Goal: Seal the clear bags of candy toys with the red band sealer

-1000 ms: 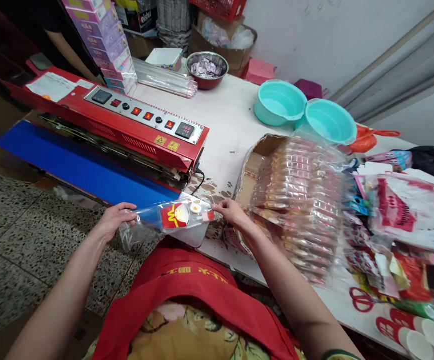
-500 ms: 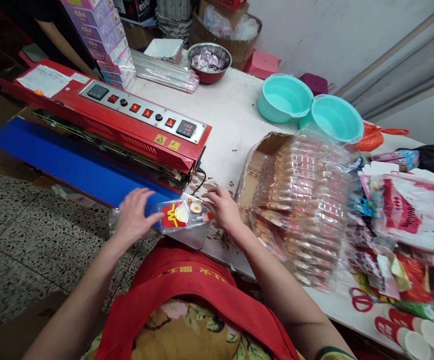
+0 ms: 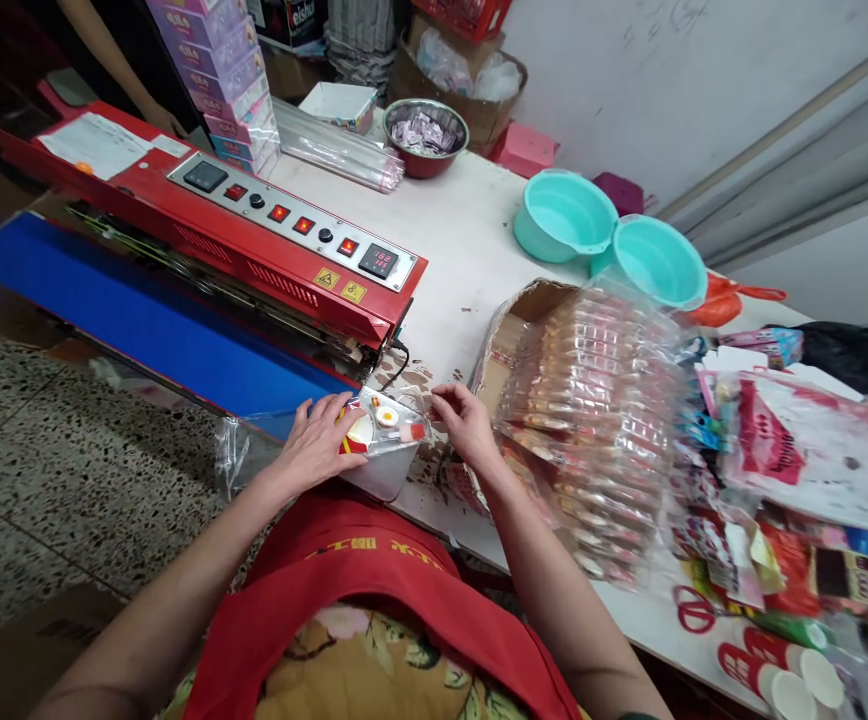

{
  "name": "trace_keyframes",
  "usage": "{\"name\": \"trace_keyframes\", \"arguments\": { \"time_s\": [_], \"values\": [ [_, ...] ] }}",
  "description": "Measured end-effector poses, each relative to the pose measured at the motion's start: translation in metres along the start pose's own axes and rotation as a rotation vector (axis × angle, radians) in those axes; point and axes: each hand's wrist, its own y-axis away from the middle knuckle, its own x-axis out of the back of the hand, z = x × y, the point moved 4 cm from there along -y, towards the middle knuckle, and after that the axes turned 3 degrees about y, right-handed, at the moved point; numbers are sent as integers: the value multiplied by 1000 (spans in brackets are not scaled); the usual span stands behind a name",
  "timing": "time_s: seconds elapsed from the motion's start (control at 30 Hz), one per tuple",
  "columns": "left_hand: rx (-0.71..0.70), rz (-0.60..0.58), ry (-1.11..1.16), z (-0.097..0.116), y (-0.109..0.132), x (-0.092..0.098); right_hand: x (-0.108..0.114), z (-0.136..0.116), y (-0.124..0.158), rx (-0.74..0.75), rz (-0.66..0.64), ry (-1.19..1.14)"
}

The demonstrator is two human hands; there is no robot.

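Observation:
A clear plastic packet (image 3: 402, 434) lies at the near end of the blue belt (image 3: 156, 320), over a pale plate (image 3: 389, 475). Inside it show a small fried-egg piece, a red and yellow piece and other small parts. My left hand (image 3: 319, 442) rests flat across the packet's left part, fingers stretched out, hiding much of the red and yellow piece. At the packet's right edge, my right hand (image 3: 466, 425) pinches the clear film between thumb and fingertips. The red band sealer (image 3: 291, 270), with lit switches and a display, stands just beyond both hands.
To the right, a cardboard box (image 3: 490, 350) holds rows of filled clear packets (image 3: 591, 400). Turquoise basins (image 3: 565, 215), a metal bowl of sachets (image 3: 425, 135) and stacked boxes (image 3: 216, 75) stand behind. Scissors (image 3: 695, 610) and paper cups (image 3: 768, 670) lie at right. Another person's hand (image 3: 160, 115) is at upper left.
My left hand has moved right and come down onto the packet, covering its left part. My right fingers have closed on the packet's right edge. The view has shifted slightly.

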Motion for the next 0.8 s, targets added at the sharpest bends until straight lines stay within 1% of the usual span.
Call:
{"name": "trace_keyframes", "arguments": {
  "time_s": [0.1, 0.2, 0.3, 0.43, 0.5, 0.53, 0.6, 0.67, 0.7, 0.73, 0.8],
  "values": [
    [2, 2, -10, 1, 0, -1, -3, 11, 11, -36, 95, -62],
    [7, -3, -27, 2, 0, -2, -12, 15, 16, 9, 174, -7],
    [7, -6, -38, 2, 1, -2, -20, 21, 15, 51, 258, 43],
    [0, -4, -50, 1, 0, -3, -27, 37, 13, -12, 327, 52],
    [-4, 4, -41, 0, 0, -4, -28, 41, 16, -20, 341, 78],
    [-5, 7, -32, 0, 0, -4, -27, 39, 18, 9, 353, 109],
    [-7, 14, -17, 0, 0, -3, -25, 28, 24, 138, 382, 240],
    [-8, 17, -13, 0, 0, -2, -26, 11, 29, 305, 363, 448],
    [-8, 15, -16, 0, 0, -2, -29, 3, 30, 374, 318, 559],
    [-9, 11, -21, 1, 0, -2, -33, -3, 30, 422, 256, 659],
    [-11, 4, -33, 1, 0, -2, -41, -11, 28, 458, 139, 792]
  ]
}}
